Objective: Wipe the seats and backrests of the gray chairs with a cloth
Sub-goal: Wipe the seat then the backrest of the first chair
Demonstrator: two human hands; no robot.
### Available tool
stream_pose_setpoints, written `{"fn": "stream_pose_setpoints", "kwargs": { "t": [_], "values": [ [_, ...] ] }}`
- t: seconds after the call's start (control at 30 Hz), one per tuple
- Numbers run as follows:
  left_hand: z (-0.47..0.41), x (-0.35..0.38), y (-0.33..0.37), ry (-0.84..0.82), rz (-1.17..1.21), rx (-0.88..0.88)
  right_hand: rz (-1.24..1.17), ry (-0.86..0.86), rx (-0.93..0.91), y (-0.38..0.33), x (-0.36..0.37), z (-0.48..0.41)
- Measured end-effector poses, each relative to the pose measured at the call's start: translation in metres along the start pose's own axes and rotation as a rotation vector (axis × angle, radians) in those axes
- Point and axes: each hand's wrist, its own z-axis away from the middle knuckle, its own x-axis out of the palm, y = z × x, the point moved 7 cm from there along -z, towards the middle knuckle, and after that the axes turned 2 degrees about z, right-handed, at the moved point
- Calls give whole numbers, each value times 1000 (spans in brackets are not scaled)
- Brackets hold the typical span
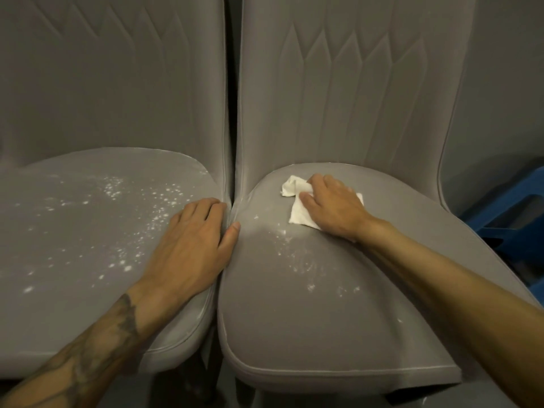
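White cloth [298, 212] crumpled on right gray chair [323, 313] seat; left gray chair [73, 237] seat white-speckled.

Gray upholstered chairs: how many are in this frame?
2. One gray upholstered chair is on the left, under the left hand; the other gray chair is on the right, where the right hand holds a white cloth. More may be out of frame.
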Motion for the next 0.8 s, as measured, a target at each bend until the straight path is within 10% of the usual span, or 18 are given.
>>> {"fn": "stream_pose_setpoints", "kwargs": {
  "t": [0.2,0.4,0.6,0.8],
  "values": [
    [-5,-3,-8,-19,-4,41,-111,-1,-259,-41,15,13],
    [1,-3,-3,17,-14,46,-13,-18,-58,-40,15,-34],
    [2,-3,-4,19,-22,42,-147,-41,-358,-65,23,-4],
    [2,-2,-5,9,-24,45,-44,-46,-210,-69,22,-33]
  ]
}}
